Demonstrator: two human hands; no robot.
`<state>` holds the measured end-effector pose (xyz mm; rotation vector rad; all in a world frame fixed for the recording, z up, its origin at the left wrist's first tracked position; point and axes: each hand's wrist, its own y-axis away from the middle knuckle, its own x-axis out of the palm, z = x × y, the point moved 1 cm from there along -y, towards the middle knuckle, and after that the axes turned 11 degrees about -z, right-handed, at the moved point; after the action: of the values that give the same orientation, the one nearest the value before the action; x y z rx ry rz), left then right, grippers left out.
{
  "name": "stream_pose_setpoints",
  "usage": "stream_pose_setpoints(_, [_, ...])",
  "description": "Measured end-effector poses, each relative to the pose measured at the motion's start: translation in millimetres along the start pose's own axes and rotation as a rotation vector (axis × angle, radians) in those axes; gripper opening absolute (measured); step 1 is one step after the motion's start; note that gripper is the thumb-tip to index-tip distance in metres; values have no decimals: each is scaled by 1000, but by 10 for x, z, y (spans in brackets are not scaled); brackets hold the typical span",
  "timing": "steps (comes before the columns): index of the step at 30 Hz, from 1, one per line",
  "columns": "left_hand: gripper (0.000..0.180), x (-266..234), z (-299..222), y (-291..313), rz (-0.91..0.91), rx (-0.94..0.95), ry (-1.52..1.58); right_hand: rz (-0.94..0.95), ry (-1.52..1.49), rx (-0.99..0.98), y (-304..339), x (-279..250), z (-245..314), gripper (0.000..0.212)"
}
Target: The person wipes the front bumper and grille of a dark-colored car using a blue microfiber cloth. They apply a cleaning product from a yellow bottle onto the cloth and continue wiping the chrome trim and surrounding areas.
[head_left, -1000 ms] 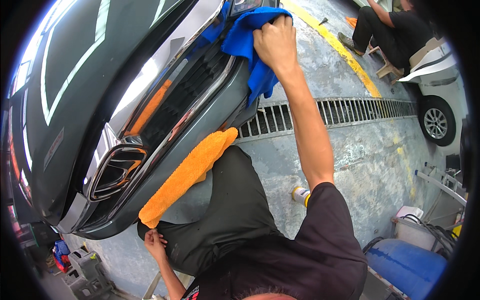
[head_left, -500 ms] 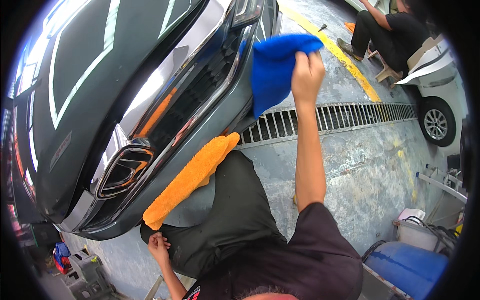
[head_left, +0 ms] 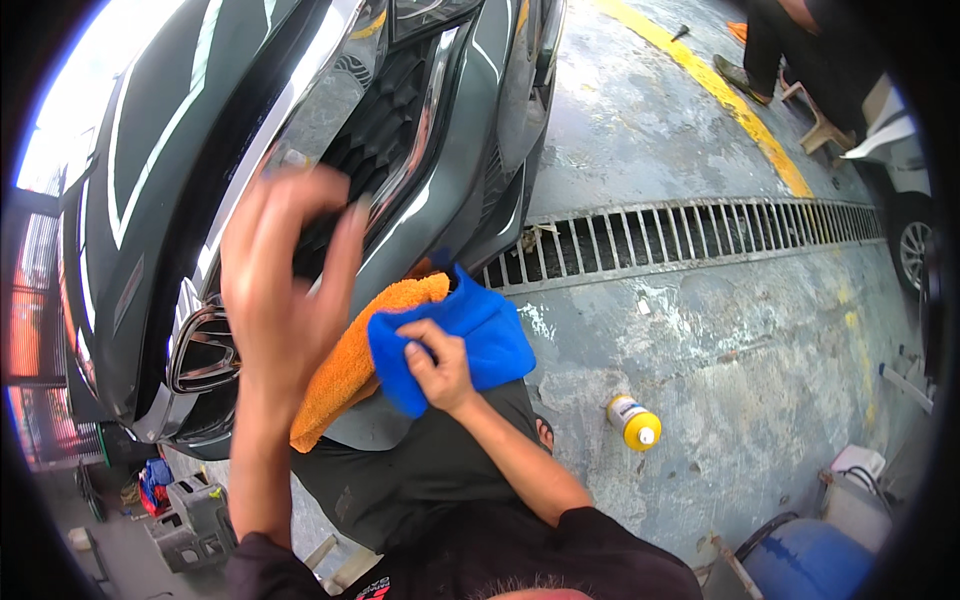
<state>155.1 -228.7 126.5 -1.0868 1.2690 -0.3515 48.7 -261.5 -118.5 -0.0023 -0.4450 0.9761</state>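
Observation:
My left hand (head_left: 285, 270) is raised in front of the dark car's grille (head_left: 375, 140), smeared by motion. Its thumb and curled fingers are apart, with nothing seen between them. My right hand (head_left: 440, 368) grips a blue cloth (head_left: 490, 335) over my lap. That cloth overlaps the right end of an orange towel (head_left: 345, 385), which lies along the lower front bumper (head_left: 420, 215) by my knees. The chrome emblem (head_left: 205, 350) is just left of my left wrist.
A yellow-and-white bottle (head_left: 635, 422) lies on the concrete floor to my right. Beyond it runs a metal drain grate (head_left: 680, 235). Far right, a person (head_left: 800, 60) sits on a low stool (head_left: 815, 120). A blue drum (head_left: 810, 560) is at the lower right, grey plastic steps (head_left: 190, 520) lower left.
The blue cloth came down from the upper right to my lap in my right hand. My left hand rose from beside my knee to the grille. The bottle has come into view.

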Motion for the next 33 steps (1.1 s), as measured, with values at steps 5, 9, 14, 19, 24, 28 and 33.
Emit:
stream_pose_setpoints(5, [80, 931, 241, -948, 76, 88, -320, 139, 106, -19, 204, 42, -441, 15])
stream_pose_setpoints(9, [76, 1569, 546, -1091, -29, 178, -488, 112, 41, 94, 164, -4, -436, 15])
stream_pose_setpoints(14, [74, 1802, 520, -1153, -39, 180, -561, 101, 38, 110, 82, -75, -415, 15])
stream_pose_setpoints(19, [72, 1846, 532, -1142, -78, 209, -568, 138, 26, 163, 84, -82, -440, 15])
stream_pose_setpoints(24, [72, 1921, 615, -1166, -104, 222, -592, 133, 29, 153, 97, -71, -431, 15])
stream_pose_setpoints(28, [68, 1925, 530, -1227, -85, 205, -595, 120, 3, 138, 79, -71, -452, 15])
stream_pose_setpoints(33, [66, 1922, 550, -1238, -92, 218, -594, 130, 2, 153, 79, -75, -422, 15])
